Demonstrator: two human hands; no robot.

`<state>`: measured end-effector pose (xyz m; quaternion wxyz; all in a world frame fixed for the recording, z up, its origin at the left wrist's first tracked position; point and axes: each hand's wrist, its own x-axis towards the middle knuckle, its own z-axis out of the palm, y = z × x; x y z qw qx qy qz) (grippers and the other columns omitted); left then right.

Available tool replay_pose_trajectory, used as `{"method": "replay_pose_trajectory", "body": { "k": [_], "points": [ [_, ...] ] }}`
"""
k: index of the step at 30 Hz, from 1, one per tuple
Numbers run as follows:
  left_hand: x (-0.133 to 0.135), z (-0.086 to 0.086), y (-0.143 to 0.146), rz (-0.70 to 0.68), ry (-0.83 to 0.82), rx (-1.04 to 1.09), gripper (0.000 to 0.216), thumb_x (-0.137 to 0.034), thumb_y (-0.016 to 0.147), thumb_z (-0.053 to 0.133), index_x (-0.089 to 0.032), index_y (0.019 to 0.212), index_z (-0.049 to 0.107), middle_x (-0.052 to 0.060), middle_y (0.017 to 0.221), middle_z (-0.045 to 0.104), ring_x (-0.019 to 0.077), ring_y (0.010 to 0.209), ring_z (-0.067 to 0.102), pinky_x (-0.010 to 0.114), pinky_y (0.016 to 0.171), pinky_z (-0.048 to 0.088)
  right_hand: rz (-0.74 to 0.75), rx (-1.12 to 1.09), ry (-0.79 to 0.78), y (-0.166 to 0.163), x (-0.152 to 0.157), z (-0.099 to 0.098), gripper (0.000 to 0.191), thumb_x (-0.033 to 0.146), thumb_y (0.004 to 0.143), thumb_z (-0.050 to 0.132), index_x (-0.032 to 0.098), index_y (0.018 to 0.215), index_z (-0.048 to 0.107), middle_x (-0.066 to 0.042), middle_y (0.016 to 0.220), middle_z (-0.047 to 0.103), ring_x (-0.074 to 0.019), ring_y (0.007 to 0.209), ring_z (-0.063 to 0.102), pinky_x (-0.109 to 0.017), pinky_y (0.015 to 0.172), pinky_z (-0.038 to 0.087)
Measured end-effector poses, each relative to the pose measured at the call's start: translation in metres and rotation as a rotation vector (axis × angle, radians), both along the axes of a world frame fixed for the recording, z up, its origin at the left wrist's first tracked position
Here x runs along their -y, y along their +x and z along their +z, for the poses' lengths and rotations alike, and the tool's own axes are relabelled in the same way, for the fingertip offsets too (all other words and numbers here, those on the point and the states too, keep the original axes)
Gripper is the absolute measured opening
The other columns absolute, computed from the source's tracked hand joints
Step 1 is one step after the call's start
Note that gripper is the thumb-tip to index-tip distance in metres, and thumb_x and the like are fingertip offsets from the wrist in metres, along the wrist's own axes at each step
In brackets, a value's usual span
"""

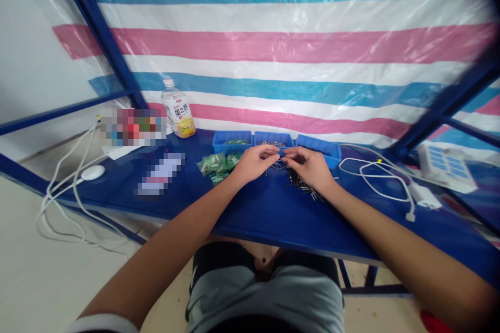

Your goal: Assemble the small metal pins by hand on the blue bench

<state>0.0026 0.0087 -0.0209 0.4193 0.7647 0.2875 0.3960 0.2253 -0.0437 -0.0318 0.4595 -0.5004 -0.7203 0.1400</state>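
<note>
My left hand (255, 161) and my right hand (309, 165) almost meet at the fingertips, just in front of the middle blue bin (289, 139). Both hands have curled, pinching fingers; whatever is between them is too small to make out. Below my right hand lies a pile of dark screws (300, 182), partly hidden by it. Thin silver screws (278, 165) are scattered between the hands, and more lie in the middle bin. Small green packets (219, 163) sit to the left of my left hand.
A left blue bin (219, 148) holds green pieces; a right blue bin (333, 158) stands behind my right hand. A drink bottle (178, 112) is at the back left. White cables (385, 196) and a power strip (447, 166) lie right. A blurred-out object (161, 174) is left.
</note>
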Motion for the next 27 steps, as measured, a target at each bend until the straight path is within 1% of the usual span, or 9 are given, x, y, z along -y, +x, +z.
{"method": "replay_pose_trajectory", "body": {
  "k": [4,7,10,12,14,18,21,23,27],
  "points": [
    [0.008,0.002,0.001,-0.032,0.057,-0.09,0.033,-0.035,0.092,0.073,-0.018,0.12,0.077,0.011,0.118,0.079,0.0262,0.107,0.076,0.038,0.096,0.06,0.053,-0.254,-0.073,-0.006,0.002,-0.001,0.038,0.047,0.089,0.079,0.023,0.117,0.072,-0.007,0.098,0.082,-0.0245,0.083,0.078,-0.041,0.08,0.065],
    [0.009,0.003,0.0,-0.031,0.077,-0.085,0.028,-0.033,0.093,0.072,-0.018,0.115,0.079,0.01,0.115,0.081,0.0256,0.104,0.077,0.039,0.098,0.061,0.073,-0.303,-0.074,-0.01,0.005,0.001,0.039,0.049,0.087,0.08,0.022,0.115,0.072,-0.009,0.1,0.082,-0.0248,0.085,0.079,-0.042,0.084,0.065],
    [0.006,0.003,0.0,-0.001,0.062,-0.053,0.026,-0.032,0.092,0.073,-0.017,0.113,0.079,0.01,0.111,0.081,0.0248,0.098,0.078,0.039,0.096,0.062,0.076,-0.294,-0.062,-0.013,0.007,0.002,0.035,0.046,0.089,0.078,0.023,0.115,0.072,-0.009,0.103,0.082,-0.0266,0.094,0.08,-0.043,0.088,0.065],
    [0.005,0.002,0.0,0.017,0.044,-0.022,0.027,-0.032,0.09,0.075,-0.016,0.112,0.078,0.011,0.109,0.081,0.0242,0.096,0.079,0.038,0.093,0.063,0.056,-0.267,-0.049,-0.013,0.008,0.003,0.031,0.042,0.091,0.077,0.023,0.115,0.072,-0.009,0.105,0.082,-0.0273,0.097,0.08,-0.043,0.089,0.064],
    [0.005,0.003,0.0,0.02,0.019,0.015,0.032,-0.03,0.09,0.076,-0.016,0.118,0.075,0.012,0.108,0.081,0.023,0.093,0.079,0.036,0.088,0.064,0.027,-0.215,-0.034,-0.013,0.009,0.004,0.029,0.039,0.092,0.075,0.023,0.115,0.072,-0.008,0.105,0.082,-0.0273,0.097,0.08,-0.043,0.087,0.064],
    [0.01,0.006,0.0,0.027,-0.044,0.056,0.057,-0.031,0.092,0.073,-0.02,0.146,0.058,0.009,0.104,0.081,0.0214,0.085,0.078,0.027,0.064,0.061,-0.017,-0.064,0.008,-0.012,0.011,0.009,0.027,0.035,0.093,0.073,0.025,0.118,0.071,-0.005,0.099,0.083,-0.0246,0.088,0.079,-0.041,0.086,0.062],
    [0.013,0.01,-0.001,0.057,-0.022,-0.003,0.063,-0.034,0.092,0.075,-0.023,0.151,0.053,0.008,0.101,0.082,0.0208,0.08,0.077,0.022,0.053,0.055,-0.005,0.006,0.027,-0.013,0.012,0.012,0.029,0.03,0.093,0.071,0.024,0.121,0.07,-0.003,0.093,0.081,-0.0219,0.081,0.076,-0.038,0.08,0.061],
    [0.013,0.011,-0.001,0.057,0.01,-0.033,0.064,-0.034,0.091,0.075,-0.023,0.151,0.054,0.008,0.103,0.082,0.0198,0.079,0.076,0.023,0.056,0.055,0.021,0.065,0.052,-0.014,0.013,0.014,0.034,0.026,0.093,0.068,0.024,0.127,0.069,-0.003,0.092,0.079,-0.0205,0.076,0.074,-0.035,0.074,0.06],
    [0.012,0.011,-0.002,0.068,0.103,-0.017,0.063,-0.034,0.094,0.072,-0.024,0.153,0.052,0.01,0.122,0.078,0.0187,0.088,0.076,0.027,0.074,0.06,0.096,0.22,0.142,-0.016,0.015,0.018,0.044,0.019,0.094,0.059,0.025,0.137,0.067,-0.005,0.096,0.073,-0.0196,0.077,0.069,-0.034,0.071,0.058]
  ]
}}
